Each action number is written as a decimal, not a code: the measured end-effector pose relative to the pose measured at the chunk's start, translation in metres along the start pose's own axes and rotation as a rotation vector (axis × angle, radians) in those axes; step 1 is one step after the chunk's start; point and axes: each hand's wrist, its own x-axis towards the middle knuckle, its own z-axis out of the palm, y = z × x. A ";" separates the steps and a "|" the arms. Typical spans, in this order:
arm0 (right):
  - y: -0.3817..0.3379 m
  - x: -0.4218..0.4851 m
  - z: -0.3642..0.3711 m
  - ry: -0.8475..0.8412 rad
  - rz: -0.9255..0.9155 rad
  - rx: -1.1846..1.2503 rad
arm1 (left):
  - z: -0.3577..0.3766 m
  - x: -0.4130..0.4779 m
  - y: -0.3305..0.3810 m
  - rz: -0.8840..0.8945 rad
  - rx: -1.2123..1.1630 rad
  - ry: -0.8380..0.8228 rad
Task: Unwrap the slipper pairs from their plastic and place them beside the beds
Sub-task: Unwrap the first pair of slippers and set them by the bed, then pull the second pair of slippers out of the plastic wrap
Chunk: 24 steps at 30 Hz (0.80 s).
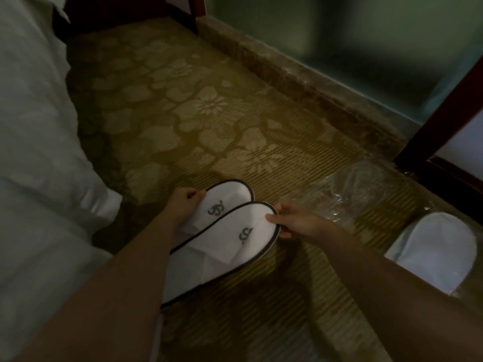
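Two white slippers with dark trim and a dark logo are out of their plastic, held low over the carpet beside the bed. My left hand grips the toe edge of the left slipper. My right hand pinches the toe edge of the right slipper, which overlaps the left one. An empty clear plastic wrapper lies on the carpet to the right. Another white slipper pair, still in plastic, lies at the right edge.
White bedding fills the left side. Patterned olive carpet runs between the bed and a stone threshold along a glass wall. A dark wooden frame stands at the right, a dark furniture leg at the top.
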 end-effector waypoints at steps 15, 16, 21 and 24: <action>0.047 0.012 0.014 -0.127 0.295 -0.188 | 0.002 0.035 -0.055 -0.104 0.318 0.015; 0.047 0.012 0.017 -0.128 0.294 -0.193 | 0.005 0.037 -0.056 -0.119 0.302 0.020; 0.050 0.016 0.037 -0.098 0.285 -0.244 | 0.017 0.046 -0.052 -0.231 0.200 0.088; 0.049 0.018 0.048 -0.047 0.230 -0.411 | 0.019 0.044 -0.056 -0.272 0.191 0.070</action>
